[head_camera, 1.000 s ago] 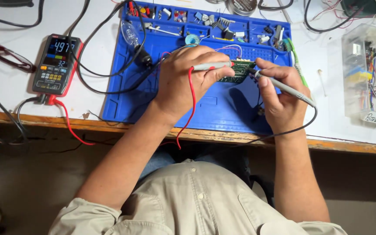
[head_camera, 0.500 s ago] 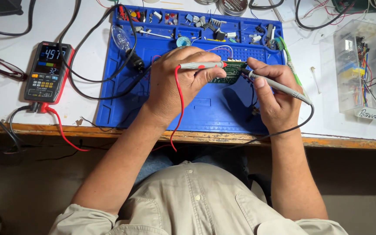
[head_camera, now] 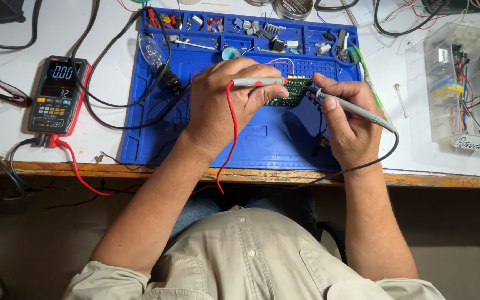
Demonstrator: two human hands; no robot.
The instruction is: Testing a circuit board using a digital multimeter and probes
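My left hand grips a grey probe with a red band and red lead, its tip on a small green circuit board. The same hand seems to steady the board from the left. My right hand holds a second grey probe with a black lead, its tip touching the board's right edge. The board is held just above a blue work mat.
A multimeter with a lit screen lies left of the mat, red lead plugged in. Small parts fill the mat's top compartments. A light bulb in a socket lies on the mat. A clear box with wiring stands right.
The view has shifted slightly, and the meter's display now shows different digits. Both hands remain on the probes at the board.
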